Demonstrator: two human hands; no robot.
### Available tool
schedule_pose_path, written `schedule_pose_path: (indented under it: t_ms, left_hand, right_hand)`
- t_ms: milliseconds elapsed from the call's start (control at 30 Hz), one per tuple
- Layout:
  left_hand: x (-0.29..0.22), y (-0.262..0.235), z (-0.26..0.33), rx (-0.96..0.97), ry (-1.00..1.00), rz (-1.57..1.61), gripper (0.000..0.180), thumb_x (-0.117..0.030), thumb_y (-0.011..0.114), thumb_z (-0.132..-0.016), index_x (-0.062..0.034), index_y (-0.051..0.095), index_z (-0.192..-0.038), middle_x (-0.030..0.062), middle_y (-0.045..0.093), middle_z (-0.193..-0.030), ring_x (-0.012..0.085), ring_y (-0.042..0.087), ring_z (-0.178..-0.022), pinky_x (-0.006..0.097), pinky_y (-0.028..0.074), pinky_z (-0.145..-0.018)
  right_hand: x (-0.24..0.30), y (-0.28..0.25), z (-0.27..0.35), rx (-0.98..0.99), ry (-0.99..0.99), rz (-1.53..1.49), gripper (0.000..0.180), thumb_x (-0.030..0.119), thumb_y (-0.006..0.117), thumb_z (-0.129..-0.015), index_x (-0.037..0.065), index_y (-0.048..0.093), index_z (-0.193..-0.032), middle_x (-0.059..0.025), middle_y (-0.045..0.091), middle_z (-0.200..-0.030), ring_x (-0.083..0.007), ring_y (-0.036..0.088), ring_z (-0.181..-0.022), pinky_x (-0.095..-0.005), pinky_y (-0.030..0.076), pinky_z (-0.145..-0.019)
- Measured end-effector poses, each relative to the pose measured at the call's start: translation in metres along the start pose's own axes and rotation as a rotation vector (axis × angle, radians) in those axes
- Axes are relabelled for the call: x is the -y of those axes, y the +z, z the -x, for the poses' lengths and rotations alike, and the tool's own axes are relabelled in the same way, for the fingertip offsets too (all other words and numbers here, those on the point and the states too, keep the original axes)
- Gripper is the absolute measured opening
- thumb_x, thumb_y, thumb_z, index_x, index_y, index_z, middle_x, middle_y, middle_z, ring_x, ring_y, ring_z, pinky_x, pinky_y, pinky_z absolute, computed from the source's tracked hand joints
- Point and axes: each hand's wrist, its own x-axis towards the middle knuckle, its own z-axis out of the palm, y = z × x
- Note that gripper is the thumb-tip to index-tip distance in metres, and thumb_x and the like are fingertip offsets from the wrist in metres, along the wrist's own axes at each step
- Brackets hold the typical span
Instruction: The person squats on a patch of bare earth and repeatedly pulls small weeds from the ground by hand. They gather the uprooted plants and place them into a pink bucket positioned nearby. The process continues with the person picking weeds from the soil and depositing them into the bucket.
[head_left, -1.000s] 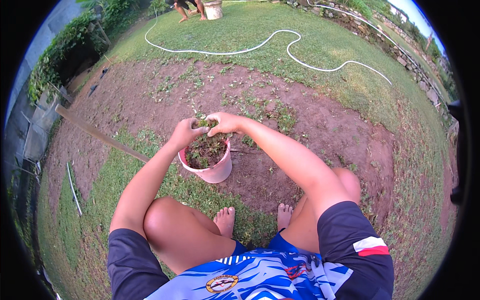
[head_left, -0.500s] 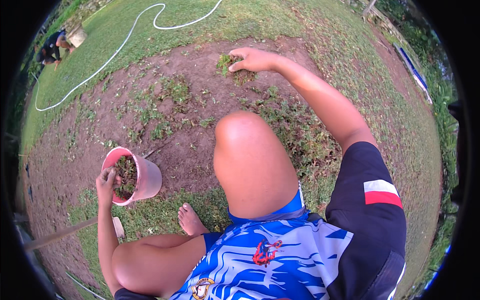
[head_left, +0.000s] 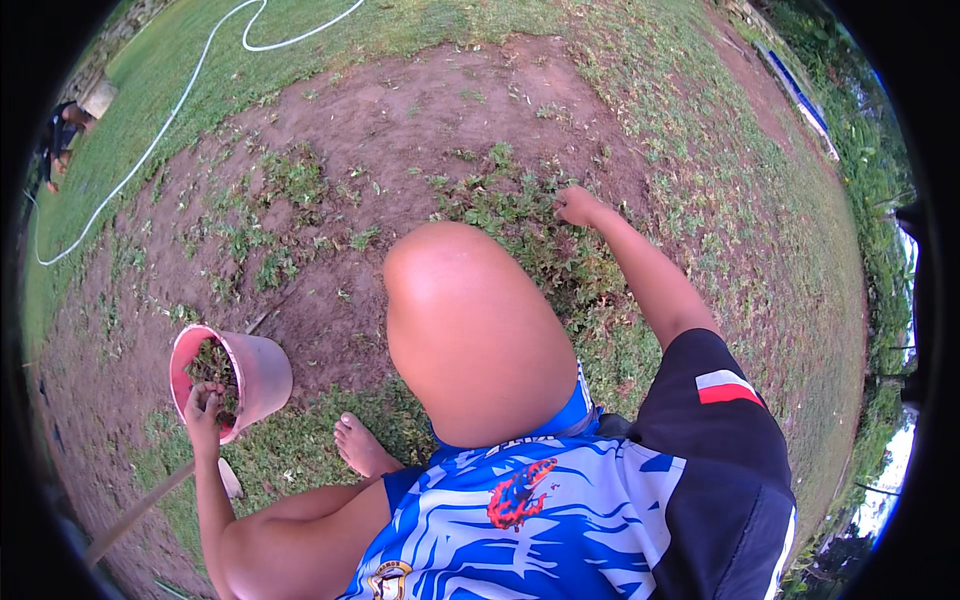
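Note:
My left hand (head_left: 204, 402) is at the near rim of a pink-and-white bucket (head_left: 265, 375), its fingers bent over the edge. Pulled weeds (head_left: 212, 368) with soil lie inside the bucket. Out to the right, past my raised knee, my right hand (head_left: 577, 207) reaches down to a patch of leafy weeds (head_left: 525, 215) on the ground. Its fingers are curled at the edge of that patch, and their tips are hidden, so what they hold does not show.
Bare soil (head_left: 400, 105) with scattered weed clumps (head_left: 295, 175) spreads ahead. A white hose (head_left: 165, 125) curves over the grass at far left, near a crouching person (head_left: 65, 135). A wooden handle (head_left: 140, 510) lies beside the bucket. My bare foot (head_left: 362, 445) rests on grass.
My right hand has come nearer and lower, from above bare soil to the weed patch. The weed clump it held no longer shows in it. My left hand stays at the bucket; the view has shifted.

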Motion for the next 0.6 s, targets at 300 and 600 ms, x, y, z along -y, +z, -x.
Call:
schedule_pose_path:
  t_ms: [300,600]
  left_hand:
    - [-0.009,0.011,0.01,-0.107,-0.012,-0.114,0.014,-0.01,0.058,-0.1,0.0017,0.064,-0.104,0.0022,0.064,-0.082,0.0086,0.06,-0.073,0.025,0.047,-0.067]
    - [-0.016,0.043,0.019,-0.257,0.147,-0.509,0.017,-0.009,0.064,-0.09,0.0004,0.063,-0.105,0.0164,0.061,-0.11,0.0343,0.06,-0.107,0.041,0.047,-0.094]
  right_hand:
    - [0.171,-0.065,-0.104,-0.124,-0.431,0.442,0.032,0.019,0.059,-0.082,0.008,0.073,-0.108,-0.0234,0.07,-0.113,-0.0405,0.066,-0.108,-0.048,0.053,-0.092]
    - [0.422,-0.024,-0.211,-0.042,-0.714,0.649,0.033,0.018,0.06,-0.082,0.003,0.072,-0.109,-0.0226,0.068,-0.119,-0.0393,0.065,-0.113,-0.0472,0.053,-0.095]
